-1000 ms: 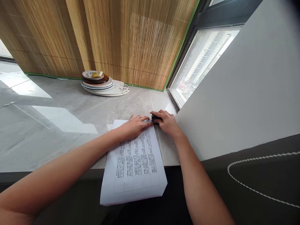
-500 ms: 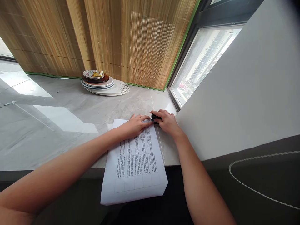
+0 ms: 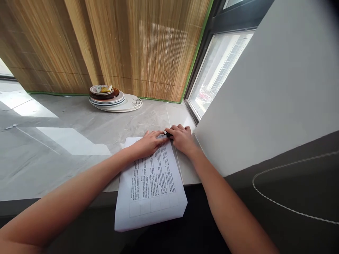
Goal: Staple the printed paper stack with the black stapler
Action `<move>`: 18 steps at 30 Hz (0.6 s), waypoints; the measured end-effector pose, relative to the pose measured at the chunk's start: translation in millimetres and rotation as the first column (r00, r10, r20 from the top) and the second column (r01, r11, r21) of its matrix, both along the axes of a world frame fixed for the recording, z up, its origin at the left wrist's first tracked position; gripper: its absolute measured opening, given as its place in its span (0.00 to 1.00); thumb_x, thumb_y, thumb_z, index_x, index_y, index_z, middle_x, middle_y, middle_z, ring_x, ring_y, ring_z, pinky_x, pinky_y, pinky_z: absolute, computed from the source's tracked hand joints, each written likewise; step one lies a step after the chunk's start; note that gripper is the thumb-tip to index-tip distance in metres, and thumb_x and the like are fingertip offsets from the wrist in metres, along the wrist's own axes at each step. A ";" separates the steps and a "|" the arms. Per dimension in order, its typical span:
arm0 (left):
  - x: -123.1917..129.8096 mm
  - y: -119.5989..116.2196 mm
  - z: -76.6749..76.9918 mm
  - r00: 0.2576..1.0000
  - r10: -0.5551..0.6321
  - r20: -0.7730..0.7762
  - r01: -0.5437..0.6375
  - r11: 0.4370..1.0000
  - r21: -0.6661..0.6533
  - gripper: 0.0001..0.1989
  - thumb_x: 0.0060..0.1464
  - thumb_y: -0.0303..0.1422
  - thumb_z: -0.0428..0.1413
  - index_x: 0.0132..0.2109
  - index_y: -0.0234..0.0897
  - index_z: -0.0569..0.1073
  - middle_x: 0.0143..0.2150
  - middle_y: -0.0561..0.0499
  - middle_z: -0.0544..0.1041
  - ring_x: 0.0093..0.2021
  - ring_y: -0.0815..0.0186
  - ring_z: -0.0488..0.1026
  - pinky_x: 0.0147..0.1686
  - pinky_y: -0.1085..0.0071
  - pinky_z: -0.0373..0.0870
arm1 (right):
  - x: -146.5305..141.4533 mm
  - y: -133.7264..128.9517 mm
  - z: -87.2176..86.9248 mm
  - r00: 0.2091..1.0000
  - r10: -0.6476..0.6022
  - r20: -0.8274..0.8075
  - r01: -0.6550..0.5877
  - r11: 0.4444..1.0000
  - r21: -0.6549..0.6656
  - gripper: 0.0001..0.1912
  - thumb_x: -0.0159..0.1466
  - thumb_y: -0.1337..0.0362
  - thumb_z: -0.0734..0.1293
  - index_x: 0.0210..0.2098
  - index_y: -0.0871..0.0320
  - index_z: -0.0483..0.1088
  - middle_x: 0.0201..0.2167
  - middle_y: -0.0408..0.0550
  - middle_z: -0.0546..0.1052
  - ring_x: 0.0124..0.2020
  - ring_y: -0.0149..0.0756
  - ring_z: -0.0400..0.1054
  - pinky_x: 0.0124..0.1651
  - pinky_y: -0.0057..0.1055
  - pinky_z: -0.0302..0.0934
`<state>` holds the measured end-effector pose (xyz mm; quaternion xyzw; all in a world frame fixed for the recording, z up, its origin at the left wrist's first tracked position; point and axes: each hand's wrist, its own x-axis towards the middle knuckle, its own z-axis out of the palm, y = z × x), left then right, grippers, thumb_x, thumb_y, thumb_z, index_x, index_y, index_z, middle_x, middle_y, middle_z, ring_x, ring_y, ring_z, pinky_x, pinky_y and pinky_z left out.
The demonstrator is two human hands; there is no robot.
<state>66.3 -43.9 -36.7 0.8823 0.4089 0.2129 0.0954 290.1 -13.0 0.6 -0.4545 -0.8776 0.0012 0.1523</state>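
Printed sheets of paper (image 3: 150, 208) lie on the grey marbled ledge, with their near end hanging over its front edge. My left hand (image 3: 148, 143) lies flat across the top of the sheets, fingers stretched toward the far right corner. At that corner my right hand (image 3: 181, 137) is closed around a small black stapler (image 3: 168, 134), mostly hidden under the fingers. The stapler meets the corner of the paper beside my left fingertips.
A stack of plates (image 3: 107, 100) stands at the back of the ledge (image 3: 87, 120), by a bamboo blind (image 3: 119, 46). A white wall (image 3: 265, 88) rises close to my right arm, below a window (image 3: 214, 74). A beaded cord (image 3: 275, 208) hangs at the lower right.
My right hand has pressed down over the stapler, so less of it shows. My left hand stays on the sheets. The whole view has shifted slightly.
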 end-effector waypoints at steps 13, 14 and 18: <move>-7.7 9.7 21.1 0.949 0.179 0.258 -0.176 0.984 -0.034 0.19 0.69 0.28 0.46 0.57 0.42 0.77 0.56 0.44 0.76 0.56 0.56 0.74 0.60 0.56 0.71 | 7.1 -41.1 19.3 0.808 -0.392 -0.439 0.397 0.914 -0.085 0.14 0.69 0.63 0.64 0.54 0.55 0.69 0.46 0.57 0.77 0.47 0.52 0.72 0.46 0.44 0.67; -14.0 13.9 24.3 0.909 0.241 0.339 -0.248 0.968 -0.024 0.17 0.67 0.27 0.46 0.53 0.40 0.78 0.52 0.44 0.77 0.53 0.57 0.75 0.57 0.58 0.73 | -4.3 -52.6 20.4 0.817 -0.357 -0.453 0.314 0.934 -0.170 0.13 0.69 0.61 0.64 0.53 0.54 0.69 0.44 0.55 0.78 0.44 0.49 0.73 0.43 0.42 0.67; -45.7 31.5 29.4 0.695 0.447 0.564 -0.521 0.853 -0.035 0.14 0.58 0.25 0.46 0.40 0.37 0.77 0.42 0.47 0.76 0.37 0.63 0.74 0.42 0.65 0.74 | -53.4 -94.3 14.1 0.854 -0.186 -0.486 0.021 0.945 -0.326 0.07 0.63 0.64 0.67 0.42 0.51 0.67 0.37 0.48 0.78 0.35 0.42 0.72 0.35 0.37 0.65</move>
